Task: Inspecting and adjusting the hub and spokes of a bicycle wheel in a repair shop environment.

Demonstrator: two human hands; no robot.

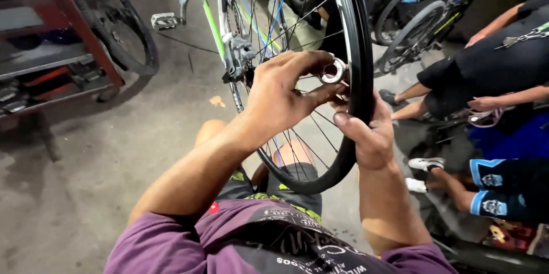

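Note:
A black bicycle wheel (359, 51) with thin spokes stands upright in front of me, its tyre running down to my knees. My left hand (280, 94) reaches through the spokes, and its thumb and fingers pinch a small silver ring-shaped part (333, 71) right beside the rim. My right hand (369, 134) grips the tyre from the outside, thumb pressed on the rubber just below that metal part. A green bicycle frame (213, 25) with a brake caliper (239, 56) sits behind the wheel.
A red metal shelf (74, 28) with tools stands at the left, a loose tyre (123, 28) leaning on it. Other people sit on the floor at the right (486, 68), near more wheels (409, 22). Grey concrete floor (114, 154) lies to my left.

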